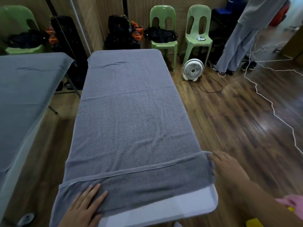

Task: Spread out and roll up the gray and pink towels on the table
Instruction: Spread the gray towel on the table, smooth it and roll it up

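The gray towel [131,125] lies along the table [164,211], long axis running from frame bottom to upper centre, near end folded over. Left hand [85,205] rests flat on the fold, lower left; right hand [227,167] meets its right end, grip unclear

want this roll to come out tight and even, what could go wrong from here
1. The folded band of the gray towel has a slanted far edge, nearer on the left, so the roll may come out crooked.
2. By the left hand the towel overhangs the table's left side; its weight could drag the roll sideways.
3. With the right hand at the other end, the middle may roll loose.
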The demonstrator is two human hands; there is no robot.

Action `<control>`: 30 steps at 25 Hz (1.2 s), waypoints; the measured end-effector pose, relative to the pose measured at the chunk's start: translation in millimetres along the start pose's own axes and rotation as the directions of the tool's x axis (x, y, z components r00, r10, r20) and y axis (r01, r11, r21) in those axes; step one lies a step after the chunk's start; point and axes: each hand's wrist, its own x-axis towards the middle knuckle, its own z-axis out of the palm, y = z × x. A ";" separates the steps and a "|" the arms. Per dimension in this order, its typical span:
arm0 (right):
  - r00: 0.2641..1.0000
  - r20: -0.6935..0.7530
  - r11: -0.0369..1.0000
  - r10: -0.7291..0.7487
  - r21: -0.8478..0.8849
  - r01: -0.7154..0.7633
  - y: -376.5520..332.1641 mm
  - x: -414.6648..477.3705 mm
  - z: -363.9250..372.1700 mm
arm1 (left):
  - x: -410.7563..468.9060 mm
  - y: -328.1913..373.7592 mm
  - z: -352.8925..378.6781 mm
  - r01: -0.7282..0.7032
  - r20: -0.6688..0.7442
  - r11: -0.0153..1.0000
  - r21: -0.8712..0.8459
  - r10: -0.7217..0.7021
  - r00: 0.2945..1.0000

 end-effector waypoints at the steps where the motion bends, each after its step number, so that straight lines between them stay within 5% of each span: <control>1: 0.992 0.005 0.991 -0.129 0.036 0.129 -10.5 -2.5 3.2 | -5.0 -7.5 -2.0 0.020 -0.019 1.000 0.005 -0.020 1.000; 3: 0.952 0.010 0.950 -0.306 0.073 0.305 -32.3 -15.5 20.3 | -17.6 -24.8 -1.6 0.043 -0.014 0.998 0.036 -0.042 0.999; 6: 0.970 -0.145 0.957 -0.197 0.187 0.223 -48.7 -28.1 33.3 | -35.0 -48.1 -0.2 0.054 0.076 0.998 0.031 -0.056 0.996; 11: 0.936 -0.299 0.926 -0.188 0.264 0.270 -57.3 -33.8 20.6 | -50.9 -62.8 -9.6 -0.066 -0.207 0.994 -0.085 0.047 0.977; 14: 0.993 -0.106 0.953 -0.060 0.290 0.089 -55.6 -10.7 -11.2 | -37.8 -64.4 -36.0 0.087 -0.320 0.980 -0.178 -0.141 0.937; 16: 0.995 -0.031 0.966 -0.091 0.241 0.095 -55.7 20.2 -29.7 | -18.1 -68.7 -54.4 0.334 -0.203 0.924 -0.185 -0.369 0.907; 19: 0.997 0.035 0.984 -0.073 0.165 0.066 -50.9 62.4 -39.4 | 8.7 -75.0 -77.8 0.379 -0.157 0.923 -0.061 -0.384 0.910; 22: 0.960 -0.241 0.989 -0.143 -0.002 0.147 -84.7 67.8 -30.5 | 35.3 -47.6 -76.9 0.342 -0.331 0.933 0.109 -0.290 0.898; 24: 0.894 -0.332 0.943 -0.301 0.036 0.331 -152.7 54.2 -13.2 | 56.9 14.8 -52.6 0.149 -0.372 0.985 0.081 -0.109 0.922; 27: 0.842 -0.255 0.849 -0.476 0.118 0.516 -246.9 34.0 30.5 | 79.6 101.3 -2.3 -0.144 -0.260 0.989 -0.010 0.137 0.956; 30: 0.888 -0.191 0.884 -0.419 0.138 0.447 -205.3 33.9 49.3 | 67.5 68.1 10.0 -0.122 -0.232 0.992 0.018 0.123 0.965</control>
